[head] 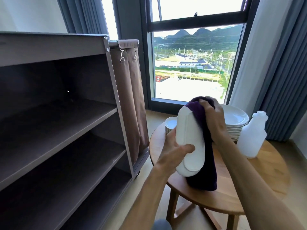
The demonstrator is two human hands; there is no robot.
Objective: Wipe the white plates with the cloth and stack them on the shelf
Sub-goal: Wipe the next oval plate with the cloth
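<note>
Wiping step: left hand [172,151] grips upright plate [189,143], right hand [214,120] clutches cloth [207,163] against it; next, likely onto bare shelf [54,130].

White plate [189,140] held on edge above the table; dark purple cloth [206,156] draped over its far side, hanging down.

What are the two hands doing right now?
Left hand: holding the white plate upright.
Right hand: gripping the purple cloth against the plate.
</note>
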